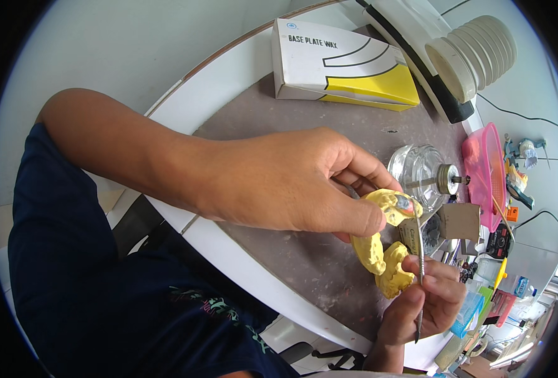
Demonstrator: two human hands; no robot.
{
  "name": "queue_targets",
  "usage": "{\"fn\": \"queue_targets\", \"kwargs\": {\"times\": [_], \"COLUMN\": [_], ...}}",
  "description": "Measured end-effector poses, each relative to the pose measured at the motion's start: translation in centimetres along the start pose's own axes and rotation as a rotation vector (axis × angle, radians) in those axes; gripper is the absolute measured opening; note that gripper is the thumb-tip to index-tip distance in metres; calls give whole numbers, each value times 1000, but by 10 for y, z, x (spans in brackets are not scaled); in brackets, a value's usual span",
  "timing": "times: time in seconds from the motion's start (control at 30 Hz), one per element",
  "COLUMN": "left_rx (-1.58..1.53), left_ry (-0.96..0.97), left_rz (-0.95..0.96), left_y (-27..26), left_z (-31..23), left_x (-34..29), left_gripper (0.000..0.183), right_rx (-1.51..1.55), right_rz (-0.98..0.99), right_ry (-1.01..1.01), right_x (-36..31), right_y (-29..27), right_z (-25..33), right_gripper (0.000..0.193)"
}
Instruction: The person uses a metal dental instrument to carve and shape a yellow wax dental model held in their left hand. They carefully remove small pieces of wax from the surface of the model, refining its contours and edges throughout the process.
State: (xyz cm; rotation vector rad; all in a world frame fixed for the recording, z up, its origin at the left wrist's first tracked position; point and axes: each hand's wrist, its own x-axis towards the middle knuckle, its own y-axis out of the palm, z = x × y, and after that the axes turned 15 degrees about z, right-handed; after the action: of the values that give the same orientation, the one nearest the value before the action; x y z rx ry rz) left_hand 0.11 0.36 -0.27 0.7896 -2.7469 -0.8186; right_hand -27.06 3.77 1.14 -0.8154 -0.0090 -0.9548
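Note:
My left hand (pixel 291 183) is closed, thumb and fingers pinching a curved yellow dental cast (pixel 370 253). On the upper part of this cast there is a small grey and pink patch (pixel 405 204). A slim metal dental carver (pixel 421 264) stands nearly upright in my right hand (pixel 433 293), gripped between thumb and fingers. Its upper tip is at the cast's edge beside the patch; whether it touches cannot be made out. Just below the held cast, a second yellow cast (pixel 393 277) rests on the table, partly hidden by my right fingers.
On the brown table top (pixel 241 126) lies a white and yellow box (pixel 342 63). A glass burner (pixel 420 173) stands beyond my left fingers, near a pink basket (pixel 483 167). An open cardboard box (pixel 459 222) sits closer. A ribbed pale hose (pixel 474 57) is at the upper right.

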Motion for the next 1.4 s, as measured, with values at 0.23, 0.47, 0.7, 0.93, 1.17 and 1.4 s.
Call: {"fn": "queue_targets", "kwargs": {"times": [0.23,0.47,0.7,0.93,1.17,1.4], "left_rx": [63,64,105,71,97,51], "left_ry": [38,90,167,177,113,112], "left_rz": [8,21,-38,-25,-66,-68], "left_y": [-1,-1,0,0,0,2], "left_z": [1,4,12,13,11,9], "left_x": [2,1,4,4,2,1], "left_gripper": [57,60,53,53,51,50], "right_rx": [-95,-11,-16,3,21,34], "right_rz": [-312,-331,-355,-337,-349,-341], "right_ry": [-3,61,149,139,145,138], "right_x": [4,10,13,12,13,14], "right_y": [-7,-16,-9,-10,-8,-8], "right_z": [0,-1,-1,-3,-3,-3], "right_gripper": [30,29,30,28,26,25]}}
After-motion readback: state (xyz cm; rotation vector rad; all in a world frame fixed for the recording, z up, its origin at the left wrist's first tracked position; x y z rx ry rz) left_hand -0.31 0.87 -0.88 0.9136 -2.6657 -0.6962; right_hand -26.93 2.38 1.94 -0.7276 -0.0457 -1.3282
